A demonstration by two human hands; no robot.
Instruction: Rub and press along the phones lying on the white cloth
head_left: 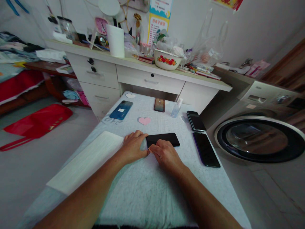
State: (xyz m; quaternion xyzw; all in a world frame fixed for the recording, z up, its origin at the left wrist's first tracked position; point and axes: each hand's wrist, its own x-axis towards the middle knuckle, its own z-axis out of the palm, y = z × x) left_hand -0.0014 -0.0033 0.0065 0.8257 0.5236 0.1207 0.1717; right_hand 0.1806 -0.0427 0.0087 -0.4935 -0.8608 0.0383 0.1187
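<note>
A black smartphone [170, 139] lies screen up on the cloth-covered table. My left hand [134, 147] holds its left end, with the index finger at the upper corner and the thumb at the lower one. Over the phone's lower left edge, my right hand [165, 155] is closed, fingertips pressed together. A small orange-tan bit shows at those fingertips, too small to name. Beside my left forearm is a long pale sheet [88, 160].
To the right lie a dark phone [206, 149] and stacked phones [196, 121]. Farther back are a blue phone [121, 110], a brown-orange phone [159, 105] and a clear spray bottle [176, 108]. A white desk [147, 78] and a washing machine [259, 127] stand beyond the table.
</note>
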